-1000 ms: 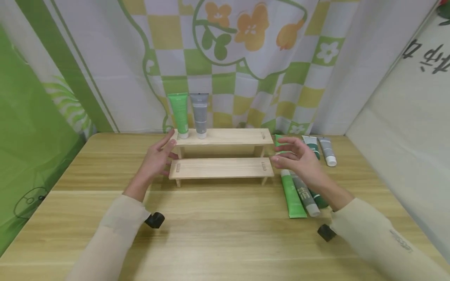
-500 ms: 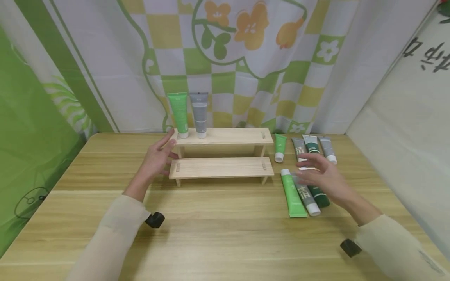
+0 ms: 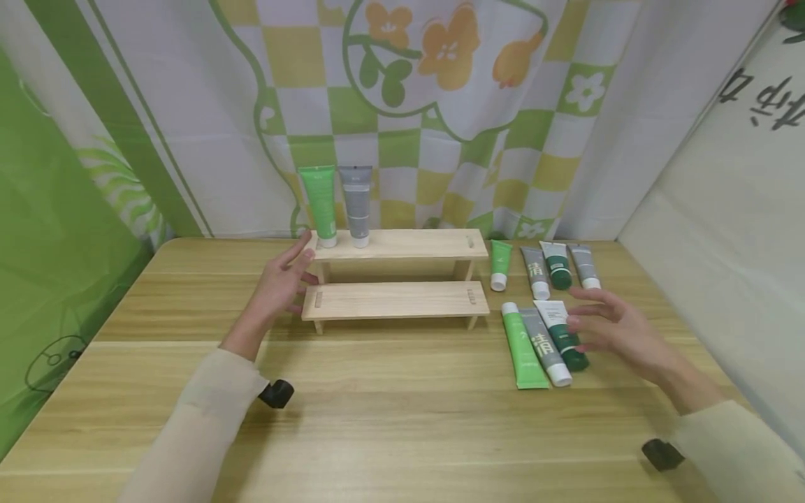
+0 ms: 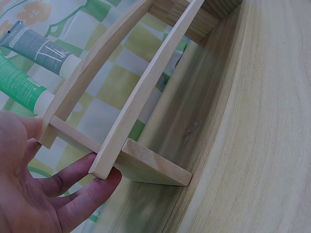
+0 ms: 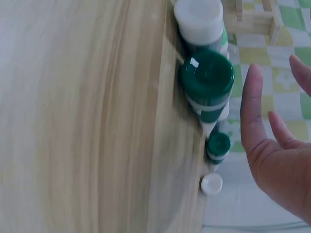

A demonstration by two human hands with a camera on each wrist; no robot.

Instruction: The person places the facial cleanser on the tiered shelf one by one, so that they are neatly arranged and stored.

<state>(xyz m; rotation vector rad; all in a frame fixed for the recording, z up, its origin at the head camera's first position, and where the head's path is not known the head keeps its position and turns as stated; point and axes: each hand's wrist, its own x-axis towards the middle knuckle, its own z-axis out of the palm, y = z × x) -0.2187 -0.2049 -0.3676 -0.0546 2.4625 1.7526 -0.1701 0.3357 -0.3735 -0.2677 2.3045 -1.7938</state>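
Note:
My left hand [image 3: 279, 279] holds the left end of a two-tier wooden shelf [image 3: 396, 302]. In the left wrist view, the thumb is at the upper board [image 4: 90, 68] and fingers [image 4: 92, 201] touch the end of the lower board [image 4: 146, 92]. On the upper tier, a green squeeze tube [image 3: 321, 202] and a grey tube [image 3: 357, 202] stand on their caps. With fingers apart, my right hand [image 3: 622, 335] hovers over a white and dark green tube [image 3: 562, 335], holding nothing; the right wrist view shows that tube's green cap [image 5: 209, 77] beside the hand.
Beside the dark green tube lie a grey tube [image 3: 546, 347] and a bright green tube [image 3: 524, 346]. Behind them lie several smaller tubes, including a green one [image 3: 499, 265] by the shelf. A patterned curtain [image 3: 402, 150] hangs behind the table [image 3: 377, 419].
My right hand has moved right and towards me, from the shelf's right end to the dark green tube, uncovering the smaller tubes. My left hand has stayed at the shelf.

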